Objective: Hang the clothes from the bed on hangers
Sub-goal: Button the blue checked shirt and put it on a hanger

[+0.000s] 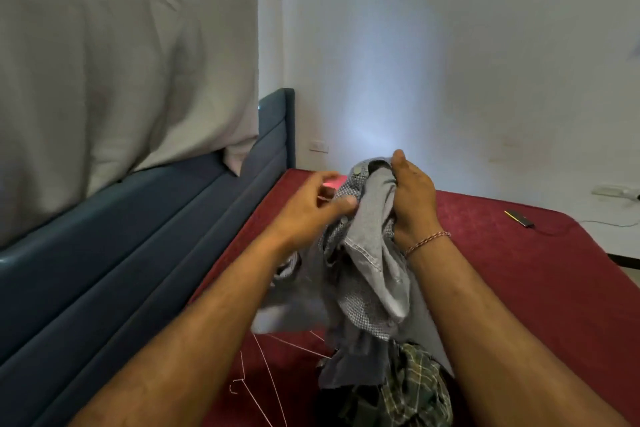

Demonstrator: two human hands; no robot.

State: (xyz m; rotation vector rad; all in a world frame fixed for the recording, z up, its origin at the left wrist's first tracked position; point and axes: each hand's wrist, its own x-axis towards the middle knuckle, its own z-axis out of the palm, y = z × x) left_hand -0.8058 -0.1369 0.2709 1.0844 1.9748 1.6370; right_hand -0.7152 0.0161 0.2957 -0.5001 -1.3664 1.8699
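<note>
One grey shirt (367, 253) is held up above the bed (519, 270), bunched, its checked lining and snap buttons showing, its lower part hanging down toward the mattress. The right hand (412, 204) grips the upper fabric near the collar, fingers curled round it; a thread bracelet (427, 243) sits on that wrist. The left hand (311, 208) pinches the button edge of the shirt between thumb and fingers. Below the shirt lies a green plaid garment (412, 388) on the dark red bed cover. A thin wire hanger (263, 374) lies on the cover just left of it, partly under the hanging cloth. A blue padded headboard (138, 253) runs along the left, a pale curtain (121, 62) above it. A small dark object (519, 218) lies well apart on the far right of the bed.
</note>
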